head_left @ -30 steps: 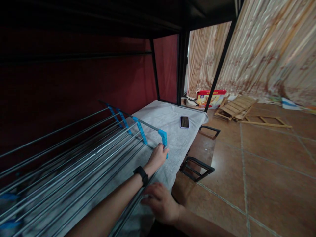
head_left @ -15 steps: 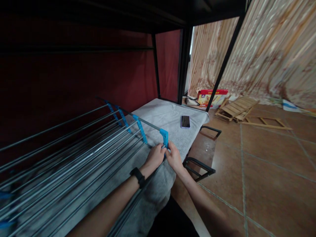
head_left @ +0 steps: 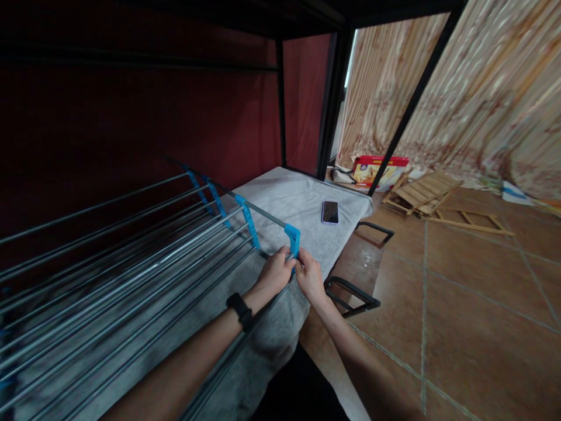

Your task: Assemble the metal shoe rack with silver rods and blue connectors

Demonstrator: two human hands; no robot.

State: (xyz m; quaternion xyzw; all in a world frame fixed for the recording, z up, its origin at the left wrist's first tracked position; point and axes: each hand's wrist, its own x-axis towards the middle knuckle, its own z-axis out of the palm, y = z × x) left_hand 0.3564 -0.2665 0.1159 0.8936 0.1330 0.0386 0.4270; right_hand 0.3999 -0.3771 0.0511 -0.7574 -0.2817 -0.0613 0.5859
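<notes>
Rack (head_left: 160, 262), one: on the bed (head_left: 302, 190). Left hand (head_left: 274, 273), right hand (head_left: 311, 280): together, clamped about the lower end of the blue bracket (head_left: 293, 235). Handling, as judged: left best braces the rack; right applies even, untwisted pressure.

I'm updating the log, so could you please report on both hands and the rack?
Left hand and right hand both on the blue corner bracket. Metal rack over grey cloth. Phone apart, not blocking hands.
</notes>
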